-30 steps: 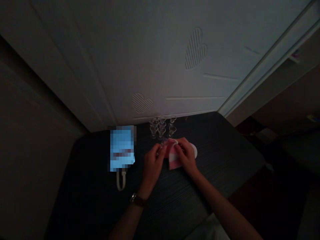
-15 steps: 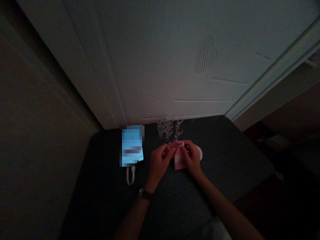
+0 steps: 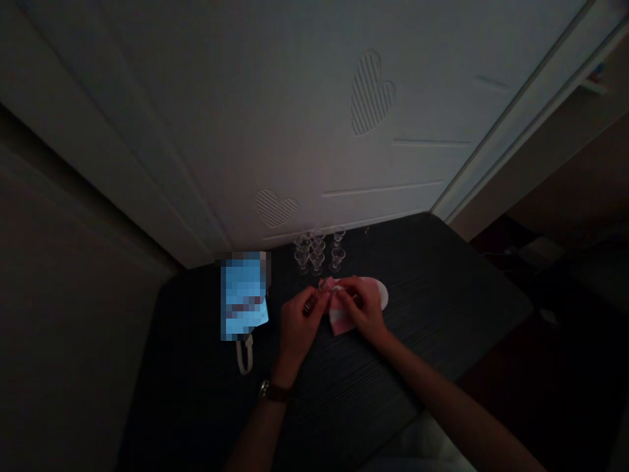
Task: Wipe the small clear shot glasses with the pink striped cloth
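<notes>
My left hand (image 3: 299,321) is closed on a small clear stemmed glass (image 3: 324,284), which is partly covered by cloth and dim. My right hand (image 3: 362,309) pinches a pink-and-white cloth (image 3: 341,321) and presses a fold of it against the glass. Both hands meet just above the dark table, fingertips nearly touching. Part of the cloth hangs down between them, while a rounded white end (image 3: 383,298) shows beyond my right hand. Behind my hands, several small stemmed glasses (image 3: 317,252) stand upright in rows.
To the left, a lit tablet-like screen (image 3: 243,295), blurred out, has a pale looped cable or strap (image 3: 240,357) below it. The dark wood-grain table (image 3: 442,295) meets a white panel with heart reliefs (image 3: 278,208) at the back. A dark watch (image 3: 278,392) circles my left wrist.
The view has shifted, so the table and its objects appear further left. The cloth has been drawn further around the glass between my fingers. Both hands keep their hold.
</notes>
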Tool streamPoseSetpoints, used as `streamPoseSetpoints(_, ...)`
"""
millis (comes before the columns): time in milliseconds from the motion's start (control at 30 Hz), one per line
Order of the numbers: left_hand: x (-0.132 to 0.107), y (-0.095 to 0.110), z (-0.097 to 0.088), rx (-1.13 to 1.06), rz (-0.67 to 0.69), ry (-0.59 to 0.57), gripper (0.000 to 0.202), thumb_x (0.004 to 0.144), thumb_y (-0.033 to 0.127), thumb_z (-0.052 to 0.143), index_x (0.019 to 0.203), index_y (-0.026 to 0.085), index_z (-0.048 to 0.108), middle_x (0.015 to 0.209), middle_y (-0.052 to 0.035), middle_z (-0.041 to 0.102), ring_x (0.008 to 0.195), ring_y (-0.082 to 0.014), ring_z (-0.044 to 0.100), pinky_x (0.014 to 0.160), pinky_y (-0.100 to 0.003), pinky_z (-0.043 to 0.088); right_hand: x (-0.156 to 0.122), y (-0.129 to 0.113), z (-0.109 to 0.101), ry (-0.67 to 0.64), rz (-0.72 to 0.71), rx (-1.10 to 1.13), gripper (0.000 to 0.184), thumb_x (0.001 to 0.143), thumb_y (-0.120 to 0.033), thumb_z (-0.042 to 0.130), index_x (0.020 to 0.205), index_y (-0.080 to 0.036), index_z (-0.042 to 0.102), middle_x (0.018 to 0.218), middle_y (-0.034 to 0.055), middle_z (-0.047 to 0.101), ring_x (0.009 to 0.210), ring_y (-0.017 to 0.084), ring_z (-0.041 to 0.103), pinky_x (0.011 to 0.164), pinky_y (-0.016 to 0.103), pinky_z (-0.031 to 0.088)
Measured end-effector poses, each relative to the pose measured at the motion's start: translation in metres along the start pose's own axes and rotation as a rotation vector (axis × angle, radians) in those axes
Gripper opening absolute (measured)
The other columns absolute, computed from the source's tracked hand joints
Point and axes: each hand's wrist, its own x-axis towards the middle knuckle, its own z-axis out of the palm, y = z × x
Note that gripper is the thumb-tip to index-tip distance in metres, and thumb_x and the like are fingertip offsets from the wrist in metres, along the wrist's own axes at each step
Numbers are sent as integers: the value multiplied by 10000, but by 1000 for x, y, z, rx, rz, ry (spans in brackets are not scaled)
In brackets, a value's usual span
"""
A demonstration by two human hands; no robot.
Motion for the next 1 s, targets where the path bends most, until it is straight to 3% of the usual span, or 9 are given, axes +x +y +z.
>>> streamPoseSetpoints(267, -1, 1, 1, -32, 18, 0, 264, 859, 367, 478, 686, 174, 522, 630, 36, 524, 574, -105, 481, 545, -210, 353, 1, 2, 0, -47, -34, -19, 135, 853, -250, 549, 962, -216, 622, 806, 22, 605, 702, 147, 538, 600, 267, 403)
streamPoseSetpoints(367, -1, -1, 4, -97, 9, 23, 170, 825, 358, 538, 843, 190, 528, 689, 33, 559, 594, -109, 520, 538, -203, 382, 1, 2, 1, -45, -34, -24, 123, 854, -245, 546, 945, -213, 624, 789, 19, 592, 688, 145, 525, 593, 266, 393)
streamPoseSetpoints(467, 0, -5, 10, -178, 23, 116, 320, 778, 298, 611, 1037, 209, 445, 802, 12, 585, 692, -128, 584, 610, -222, 447, 1, 3, 0, -48, -30, -41, 113, 853, -235, 546, 932, -209, 623, 793, 19, 595, 692, 146, 524, 596, 267, 388)
streamPoseSetpoints(533, 0, -6, 12, -172, 52, 174, 353, 773, 241, 613, 1070, 212, 424, 882, -13, 588, 786, -145, 601, 687, -256, 469, 1, 3, 0, -38, -35, -59, 103, 847, -226, 553, 917, -206, 627, 773, 15, 591, 691, 146, 523, 611, 270, 387)
streamPoseSetpoints(633, 0, -5, 12, -73, 101, 190, 258, 784, 205, 596, 1014, 211, 480, 936, -25, 589, 832, -158, 590, 731, -279, 463, 1, 2, -1, -9, -27, -57, 100, 847, -218, 549, 904, -201, 629, 762, 13, 588, 690, 143, 524, 608, 263, 386)
streamPoseSetpoints(800, -1, 0, 5, 16, 139, 190, 55, 798, 185, 578, 848, 198, 557, 862, -9, 563, 790, -155, 554, 673, -252, 439, 1, -2, -3, 12, -3, -48, 95, 847, -222, 547, 885, -201, 631, 763, 11, 601, 685, 139, 534, 595, 256, 385)
streamPoseSetpoints(1000, -3, -1, 4, 26, 137, 139, 50, 832, 210, 539, 808, 190, 579, 795, 4, 592, 723, -137, 551, 659, -240, 415, 2, -3, -6, -21, -36, -21, 93, 848, -236, 542, 869, -209, 628, 823, 15, 635, 716, 145, 555, 631, 268, 399)
